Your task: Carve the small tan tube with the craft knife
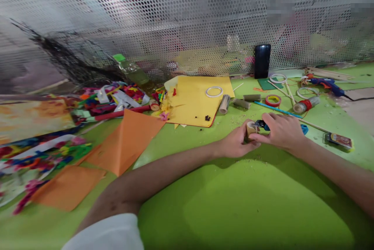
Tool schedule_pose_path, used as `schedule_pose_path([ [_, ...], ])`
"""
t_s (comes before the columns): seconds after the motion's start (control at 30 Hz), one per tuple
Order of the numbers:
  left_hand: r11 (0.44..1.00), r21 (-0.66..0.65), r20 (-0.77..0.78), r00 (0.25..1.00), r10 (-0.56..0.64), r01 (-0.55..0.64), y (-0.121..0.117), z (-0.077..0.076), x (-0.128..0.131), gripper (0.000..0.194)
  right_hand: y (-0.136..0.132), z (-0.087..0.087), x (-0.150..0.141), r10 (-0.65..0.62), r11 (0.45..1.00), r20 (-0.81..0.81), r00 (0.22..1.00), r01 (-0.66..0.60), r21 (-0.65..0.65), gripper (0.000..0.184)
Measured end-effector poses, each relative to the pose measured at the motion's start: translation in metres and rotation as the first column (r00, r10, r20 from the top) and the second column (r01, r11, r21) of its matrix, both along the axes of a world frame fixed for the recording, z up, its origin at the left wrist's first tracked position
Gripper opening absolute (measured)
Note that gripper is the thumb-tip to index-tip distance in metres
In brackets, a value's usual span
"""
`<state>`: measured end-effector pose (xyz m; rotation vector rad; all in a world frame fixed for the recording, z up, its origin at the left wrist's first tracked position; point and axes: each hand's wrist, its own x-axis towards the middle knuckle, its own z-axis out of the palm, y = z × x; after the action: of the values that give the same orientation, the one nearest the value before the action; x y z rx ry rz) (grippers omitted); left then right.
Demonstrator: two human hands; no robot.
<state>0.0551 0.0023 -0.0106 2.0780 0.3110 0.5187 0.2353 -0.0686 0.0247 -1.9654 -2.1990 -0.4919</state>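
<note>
My left hand (pixel 238 140) is closed around a short, pale brown hollow tube (pixel 251 129), its open end facing up. My right hand (pixel 282 131) grips a blue and black utility knife (pixel 304 129); the black front end meets the tube's rim, and the blade itself is too small to make out. The right thumb presses against the tube's side. Small shavings lie on the green table (pixel 233 203) under both hands. Just beyond them are several similar tubes, including an upright-leaning one (pixel 224 104) and one lying flat (pixel 242 104).
A red tape roll (pixel 273 101), a blue strip (pixel 277 109) and a glue gun (pixel 327 84) lie to the right. A phone (pixel 262 61) leans on the perforated metal screen (pixel 204 16). Yellow sheets (pixel 193 101), orange paper (pixel 125 140) and colourful scraps (pixel 117 100) spread leftward, near a green-capped bottle (pixel 133 71).
</note>
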Motion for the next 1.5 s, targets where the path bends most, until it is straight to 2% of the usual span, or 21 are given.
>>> schedule_pose_path([
  [0.2, 0.993, -0.101, 0.018, 0.998, -0.058, 0.06, 0.0, -0.001, 0.0, 0.034, 0.0, -0.005, 0.0, 0.031, 0.996, 0.035, 0.999, -0.034, 0.086, 0.07],
  [0.33, 0.991, -0.093, 0.024, 0.995, -0.095, 0.097, -0.001, 0.001, -0.001, 0.033, 0.0, -0.007, 0.0, 0.039, 0.995, 0.048, 0.998, -0.044, 0.093, 0.07],
  [0.63, 0.994, -0.106, -0.016, 1.0, 0.01, -0.012, 0.0, -0.008, -0.002, 0.033, 0.0, -0.008, -0.002, 0.043, 0.998, 0.026, 0.999, -0.044, 0.042, 0.067],
  [0.77, 0.985, -0.166, 0.01, 0.999, 0.042, -0.04, -0.001, -0.008, 0.0, 0.032, 0.001, -0.009, -0.003, 0.043, 0.999, -0.009, 0.999, -0.043, 0.029, 0.067],
  [0.87, 0.952, -0.306, 0.074, 0.997, 0.003, 0.02, -0.001, -0.005, 0.0, 0.034, 0.002, -0.008, -0.002, -0.004, 1.0, -0.023, 1.0, 0.004, -0.006, 0.068],
  [0.97, 0.87, -0.489, 0.136, 0.991, -0.006, 0.073, 0.002, -0.005, -0.001, 0.042, 0.002, -0.005, 0.0, -0.061, 0.997, -0.028, 0.998, 0.06, -0.056, 0.068],
  [1.1, 0.798, -0.599, 0.185, 0.981, 0.055, 0.068, 0.014, -0.016, 0.001, 0.036, 0.002, 0.0, 0.0, -0.113, 0.989, -0.043, 0.993, 0.108, -0.097, 0.065],
  [1.27, 0.733, -0.68, 0.195, 0.967, 0.166, 0.012, 0.02, -0.027, 0.007, 0.04, 0.002, 0.0, -0.004, -0.091, 0.984, -0.065, 0.994, 0.08, -0.161, 0.054],
  [1.37, 0.731, -0.682, 0.167, 0.967, 0.191, -0.027, 0.019, -0.024, 0.007, 0.042, 0.001, -0.001, -0.004, -0.055, 0.984, -0.089, 0.995, 0.039, -0.173, 0.045],
  [1.5, 0.774, -0.633, 0.217, 0.965, 0.147, 0.024, 0.018, -0.019, 0.004, 0.041, 0.002, -0.004, 0.0, -0.015, 0.986, -0.16, 0.987, -0.011, -0.164, 0.038],
])
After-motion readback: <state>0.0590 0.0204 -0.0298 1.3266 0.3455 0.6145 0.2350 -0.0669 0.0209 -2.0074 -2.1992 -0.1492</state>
